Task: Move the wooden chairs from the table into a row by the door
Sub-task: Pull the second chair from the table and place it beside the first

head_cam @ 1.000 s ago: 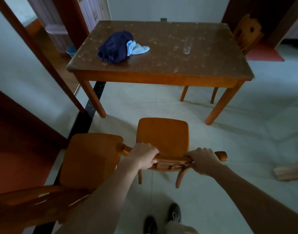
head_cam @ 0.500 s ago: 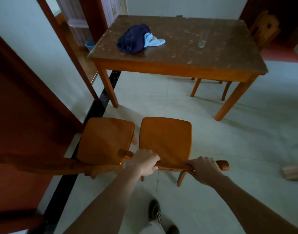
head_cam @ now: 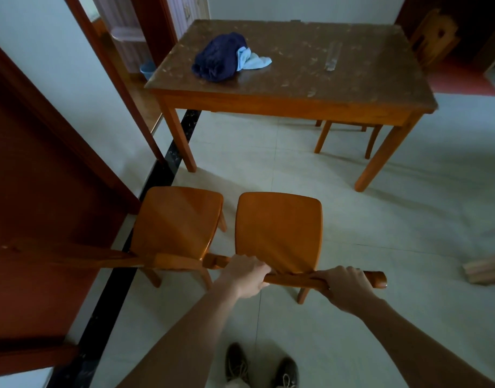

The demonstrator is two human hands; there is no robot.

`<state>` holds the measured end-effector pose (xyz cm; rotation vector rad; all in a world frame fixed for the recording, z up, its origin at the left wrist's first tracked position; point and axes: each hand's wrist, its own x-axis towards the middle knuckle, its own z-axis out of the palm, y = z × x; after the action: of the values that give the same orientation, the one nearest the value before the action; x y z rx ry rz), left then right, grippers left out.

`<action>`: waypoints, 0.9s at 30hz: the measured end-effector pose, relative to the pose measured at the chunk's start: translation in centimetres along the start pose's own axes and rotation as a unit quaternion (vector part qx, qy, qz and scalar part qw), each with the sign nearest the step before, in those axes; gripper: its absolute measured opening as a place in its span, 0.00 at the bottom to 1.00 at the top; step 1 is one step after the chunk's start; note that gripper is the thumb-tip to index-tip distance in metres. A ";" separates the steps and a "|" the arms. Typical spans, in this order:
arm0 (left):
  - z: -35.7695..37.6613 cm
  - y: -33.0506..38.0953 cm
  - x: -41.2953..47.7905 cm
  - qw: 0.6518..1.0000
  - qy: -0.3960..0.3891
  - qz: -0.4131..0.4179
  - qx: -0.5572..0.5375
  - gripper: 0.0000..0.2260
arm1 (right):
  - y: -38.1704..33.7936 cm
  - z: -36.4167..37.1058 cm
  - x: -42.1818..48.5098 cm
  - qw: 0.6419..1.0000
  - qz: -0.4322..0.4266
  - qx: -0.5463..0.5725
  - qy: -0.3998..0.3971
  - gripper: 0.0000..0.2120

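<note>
Orange-brown wooden chair with a square seat (head_cam: 278, 232), viewed from behind and above; its seat extends away from the person, and its rounded top rail (head_cam: 296, 280) runs crosswise nearest the viewer. The left hand (head_cam: 245, 277) forms one grip, fingers curled and clamped over the rail's left part; the right hand (head_cam: 345, 285) forms the other grip, clamped on the rail's right part, with the rail's rounded end projecting just past it. Just beside this chair on its left stands a second wooden chair of the same colour (head_cam: 179, 224), seats nearly level and apart by a narrow gap. Left of that is a dark red-brown wooden door (head_cam: 39, 208). Beyond the held chair stands a speckled brown wooden worktop (head_cam: 338, 74) carrying a crumpled navy cloth (head_cam: 217, 57) touching a pale blue cloth (head_cam: 253, 61). Under the worktop's far right side are the legs of a third wooden chair (head_cam: 344, 135).
</note>
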<state>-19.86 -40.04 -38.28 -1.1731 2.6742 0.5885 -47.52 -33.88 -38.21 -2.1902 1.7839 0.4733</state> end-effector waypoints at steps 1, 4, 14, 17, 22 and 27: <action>0.0 -0.2 0.0 1.000 -0.006 -0.003 -0.002 0.10 | -0.2 0.0 0.1 1.000 -0.002 0.004 -0.002 0.18; -0.4 -0.6 0.1 0.999 -0.029 -0.010 -0.030 0.12 | -0.3 -0.7 0.3 0.999 0.006 0.048 -0.007 0.18; -1.6 -4.8 -0.7 0.984 -0.121 -0.089 0.092 0.12 | 3.7 -0.6 -1.4 0.991 0.125 0.020 0.031 0.29; -1.5 -5.2 -0.7 0.986 -0.112 -0.068 0.106 0.06 | 3.7 -0.4 -1.3 0.995 0.084 -0.043 0.038 0.24; -1.6 -6.7 -1.3 0.985 -0.110 -0.061 0.116 0.06 | 2.2 -0.3 -1.1 0.995 0.081 -0.059 0.029 0.23; -1.6 -8.3 -2.5 0.985 -0.114 -0.074 0.107 0.08 | 0.4 -0.5 -0.2 0.995 0.081 -0.044 0.033 0.22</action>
<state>-12.04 -44.11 -38.42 -1.1547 2.3660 0.3751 -47.95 -34.00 -37.64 -2.1509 2.0221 0.5312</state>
